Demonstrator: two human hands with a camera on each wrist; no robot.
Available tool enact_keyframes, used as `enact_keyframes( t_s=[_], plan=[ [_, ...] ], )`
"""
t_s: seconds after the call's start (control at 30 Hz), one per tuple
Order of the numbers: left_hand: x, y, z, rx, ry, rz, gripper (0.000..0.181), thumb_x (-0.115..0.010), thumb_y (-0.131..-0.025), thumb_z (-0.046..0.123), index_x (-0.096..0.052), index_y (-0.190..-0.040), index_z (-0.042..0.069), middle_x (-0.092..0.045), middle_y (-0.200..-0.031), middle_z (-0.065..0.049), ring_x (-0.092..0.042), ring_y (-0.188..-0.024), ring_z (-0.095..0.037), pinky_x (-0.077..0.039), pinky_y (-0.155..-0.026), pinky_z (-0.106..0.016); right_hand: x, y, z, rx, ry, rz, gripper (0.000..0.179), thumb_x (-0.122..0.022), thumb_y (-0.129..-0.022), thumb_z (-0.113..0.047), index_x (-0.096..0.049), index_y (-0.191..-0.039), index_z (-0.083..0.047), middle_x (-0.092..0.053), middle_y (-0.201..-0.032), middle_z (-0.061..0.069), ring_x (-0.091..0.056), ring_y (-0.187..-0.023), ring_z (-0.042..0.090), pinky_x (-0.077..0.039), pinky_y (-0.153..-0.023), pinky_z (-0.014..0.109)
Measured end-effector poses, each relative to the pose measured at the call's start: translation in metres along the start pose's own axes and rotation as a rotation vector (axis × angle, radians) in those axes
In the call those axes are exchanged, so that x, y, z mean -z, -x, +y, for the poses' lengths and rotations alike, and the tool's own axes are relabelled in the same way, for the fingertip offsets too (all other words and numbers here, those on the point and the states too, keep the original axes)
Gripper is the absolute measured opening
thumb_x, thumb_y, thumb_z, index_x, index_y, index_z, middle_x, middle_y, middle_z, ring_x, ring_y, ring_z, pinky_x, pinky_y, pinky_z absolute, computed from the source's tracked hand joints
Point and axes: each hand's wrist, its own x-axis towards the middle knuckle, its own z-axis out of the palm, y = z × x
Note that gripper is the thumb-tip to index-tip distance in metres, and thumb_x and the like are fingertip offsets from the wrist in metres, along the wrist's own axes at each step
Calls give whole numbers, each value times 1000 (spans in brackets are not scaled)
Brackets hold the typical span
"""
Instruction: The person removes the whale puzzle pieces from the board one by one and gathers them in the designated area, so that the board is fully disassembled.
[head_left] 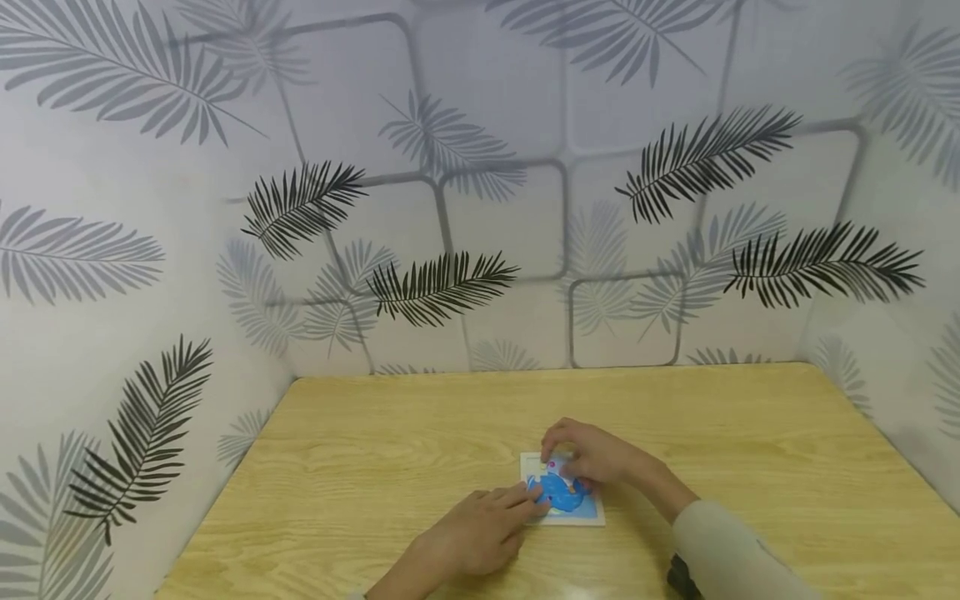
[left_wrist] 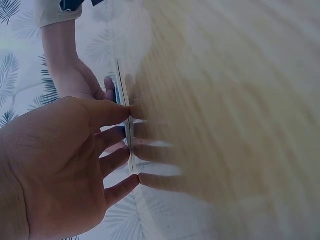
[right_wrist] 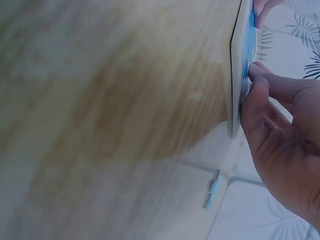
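Head view, square white puzzle board [head_left: 581, 510], blue picture, lying flat

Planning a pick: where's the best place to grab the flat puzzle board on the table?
Take the puzzle board by its thin edge at the bare near right corner, coming from the front. It lies flat on the table, so only edges offer a grip; the left hand and right hand cover the other sides.

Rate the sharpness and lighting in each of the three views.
Head view: evenly lit, sharp, hands small. Left wrist view: table smeared, left hand fairly clear. Right wrist view: tabletop soft and blurred, puzzle board seen edge-on, right hand clearer.
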Motion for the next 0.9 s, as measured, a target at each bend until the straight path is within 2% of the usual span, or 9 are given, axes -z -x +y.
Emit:
enact_keyframes(
  t_s=[0.13, 0.2, 0.23, 0.33, 0.4, 0.5, 0.6, 0.7, 0.9],
  plan=[
    [0, -1, -1, -11, 5, 3, 51, -49, -110, 27, -41, -161, 25, -34, -168, 5, -34, -153, -16, -43, -116, -42, 0, -4, -5, 39, 121, 2, 28, -66, -91, 11, -70, -104, -13, -57, -128, 9, -58, -108, 25, -55, -91, 44],
    [0, -2, -1, -8, 11, 0, 51, -49, -110, 27, -41, -161, 26, -34, -168, 5, -34, -154, -16, -43, -117, -42, 0, -5, -7, 39, 142, -10, 27, -64, -92, 12, -68, -101, -14, -54, -125, 7, -57, -110, 26, -55, -91, 44],
    [-1, -2, -1, -6, 14, -1, 51, -49, -111, 27, -40, -161, 26, -34, -168, 6, -34, -154, -15, -42, -117, -42, -1, -6, -7, 32, 142, -17, 27, -63, -92, 12, -66, -100, -13, -53, -125, 7, -60, -104, 27, -58, -85, 43],
    [-2, -3, -2, 1, 17, -6, 51, -48, -111, 28, -40, -162, 27, -33, -168, 6, -33, -154, -15, -42, -117, -42, -1, -7, -7, 21, 154, -29, 26, -62, -95, 12, -63, -99, -14, -50, -126, 7, -59, -101, 26, -57, -79, 37],
    [-4, -2, -3, 6, 23, -3, 51, -49, -111, 28, -40, -161, 28, -33, -168, 7, -34, -154, -15, -42, -117, -42, -2, -7, -6, 31, 145, -28, 28, -61, -94, 13, -64, -100, -14, -51, -127, 9, -60, -105, 29, -57, -83, 42],
    [-7, -2, -4, 5, 30, 6, 51, -48, -111, 27, -40, -161, 28, -34, -168, 7, -34, -154, -15, -43, -116, -42, -1, -6, -4, 52, 137, -25, 27, -64, -95, 10, -66, -106, -14, -53, -130, 10, -55, -120, 33, -53, -97, 52],
    [-7, -3, -4, 6, 30, 14, 52, -50, -110, 27, -40, -161, 28, -34, -168, 7, -34, -154, -15, -43, -116, -42, -1, -5, -2, 55, 110, -27, 20, -69, -96, 3, -67, -107, -13, -53, -132, 11, -53, -125, 37, -51, -102, 59],
    [-4, -2, -2, 20, 36, -2, 52, -50, -110, 28, -40, -161, 29, -33, -168, 7, -33, -154, -14, -42, -117, -41, -1, -5, -4, 52, 89, -23, 16, -71, -95, -1, -68, -106, -13, -52, -132, 12, -52, -127, 38, -50, -103, 60],
    [-4, -2, -2, 21, 63, -5, 51, -47, -111, 26, -40, -162, 28, -33, -168, 7, -33, -154, -15, -41, -118, -43, -3, -4, -9, 30, 76, -36, 18, -67, -95, 7, -65, -104, -9, -48, -131, 13, -50, -123, 34, -48, -102, 54]
  ],
)
